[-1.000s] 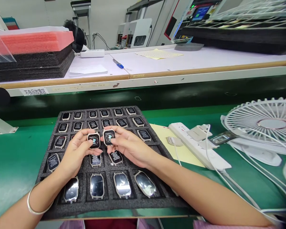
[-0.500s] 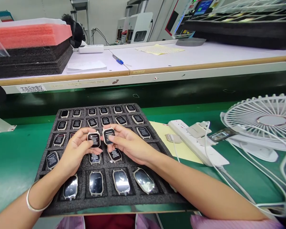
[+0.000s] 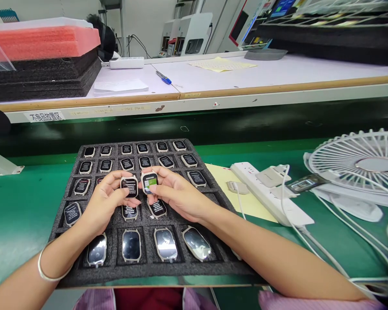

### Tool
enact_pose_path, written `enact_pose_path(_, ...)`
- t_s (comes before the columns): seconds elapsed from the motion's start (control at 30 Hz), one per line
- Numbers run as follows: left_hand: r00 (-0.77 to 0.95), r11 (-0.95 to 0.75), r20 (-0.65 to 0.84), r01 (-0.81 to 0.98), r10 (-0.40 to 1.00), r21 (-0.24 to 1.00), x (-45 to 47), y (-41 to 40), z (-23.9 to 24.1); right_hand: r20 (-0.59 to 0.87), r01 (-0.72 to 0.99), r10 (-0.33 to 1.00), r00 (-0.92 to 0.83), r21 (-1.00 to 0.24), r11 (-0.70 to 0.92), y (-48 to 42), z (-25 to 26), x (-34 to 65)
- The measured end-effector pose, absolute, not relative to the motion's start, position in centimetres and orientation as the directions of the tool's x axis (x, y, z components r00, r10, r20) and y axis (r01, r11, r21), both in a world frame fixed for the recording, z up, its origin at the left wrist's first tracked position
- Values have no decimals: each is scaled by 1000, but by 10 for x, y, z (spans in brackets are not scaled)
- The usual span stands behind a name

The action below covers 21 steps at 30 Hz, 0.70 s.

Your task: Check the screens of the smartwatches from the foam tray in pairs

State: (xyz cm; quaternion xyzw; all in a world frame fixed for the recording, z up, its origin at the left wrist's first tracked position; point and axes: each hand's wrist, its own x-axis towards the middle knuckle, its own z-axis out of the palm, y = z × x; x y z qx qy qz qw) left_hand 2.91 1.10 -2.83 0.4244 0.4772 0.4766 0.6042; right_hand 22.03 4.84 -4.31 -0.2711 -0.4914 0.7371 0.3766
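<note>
My left hand (image 3: 105, 200) is closed around a square smartwatch case (image 3: 129, 186) with lines of white text on its dark screen. Close beside it, my right hand (image 3: 177, 191) grips a second watch case, without a strap (image 3: 149, 182), its thumb lying on a screen that shows a green patch. Both are held just above a black foam tray (image 3: 142, 272), whose square pockets hold several more watch cases. Those in the back rows show text, such as one watch (image 3: 196, 178) at the right. In the front row, a watch (image 3: 131, 246) has a dark, glossy screen.
To the right, a white power strip (image 3: 271, 193) with plugs and cables lies over yellow paper, near a white fan (image 3: 358, 168). A raised shelf (image 3: 181, 88) runs behind, carrying stacked pink foam (image 3: 45, 42), a blue pen (image 3: 163, 77) and papers. Green table surface (image 3: 26, 206) shows at the left.
The screen of the watch in my right hand has switched from white text to a view with a green patch. Both hands keep their hold, and the whole view has shifted slightly.
</note>
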Motion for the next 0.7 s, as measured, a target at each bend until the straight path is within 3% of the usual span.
enact_pose_path(0.3,113,173,-153,-187,982,967,29,11,-30,-25,-289,829,-559,-931,-223,48,-46,220)
enact_pose_path(0.5,143,217,-186,-247,972,944,28,12,-29,-66,-372,825,-561,-871,-322,50,-48,218)
enact_pose_path(0.7,80,87,-78,-112,994,990,30,10,-32,-62,-367,827,-559,-875,-314,48,-46,217)
